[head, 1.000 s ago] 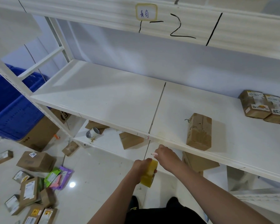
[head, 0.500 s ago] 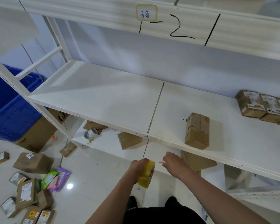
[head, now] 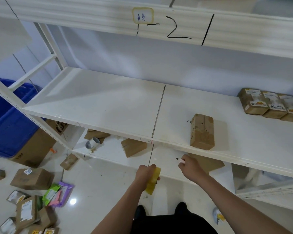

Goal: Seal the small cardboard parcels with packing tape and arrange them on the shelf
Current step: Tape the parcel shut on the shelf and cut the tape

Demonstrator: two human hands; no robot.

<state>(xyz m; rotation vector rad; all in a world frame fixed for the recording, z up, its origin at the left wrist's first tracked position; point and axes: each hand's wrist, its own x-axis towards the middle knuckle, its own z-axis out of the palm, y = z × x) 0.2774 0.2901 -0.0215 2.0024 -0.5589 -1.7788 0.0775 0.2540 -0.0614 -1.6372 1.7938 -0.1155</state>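
My left hand (head: 145,174) grips a yellowish roll of packing tape (head: 153,180) below the front edge of the white shelf (head: 108,105). To its right, my right hand (head: 191,168) pinches a small pink-handled cutter (head: 180,160) with its dark tip pointing left; a thin strip of tape seems stretched between the two hands. A small cardboard parcel (head: 202,131) stands on the shelf just above my right hand. Three labelled parcels (head: 269,105) sit in a row at the shelf's far right.
The lower shelf (head: 112,154) holds a tilted box (head: 133,146), a grey tape roll (head: 91,143) and flat cardboard. Several parcels (head: 30,179) and coloured mailers (head: 57,194) lie on the floor at left. A blue bin (head: 8,125) and a large carton (head: 35,146) stand beyond the shelf post.
My right hand has drawn away from the tape roll to the right, with the cutter in it. Both hands have dropped slightly below the shelf edge.
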